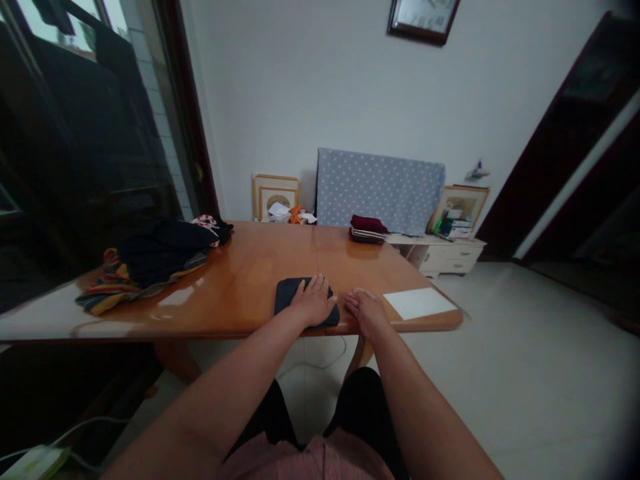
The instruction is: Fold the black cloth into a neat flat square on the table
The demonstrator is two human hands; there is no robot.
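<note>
Across the middle of the frame, a wooden table (240, 280), with a heap of clothes (150, 260) at centre left. At lower centre, a dark folded cloth (290, 293) near the front edge, pressed flat under the left hand (314, 301), fingers spread. Just right of it, the right hand (367, 312) resting open on the tabletop, beside a white sheet (419, 303).

Lots of bare table (250, 267) in the middle of the frame, open for a hand to slide across. Blocked at the left by a big heap of clothes (150, 260). Blocked at the far edge, upper middle, by a small stack of folded cloth (367, 229). Flat white sheet (419, 303) at the right, low and easy to pass over.
</note>
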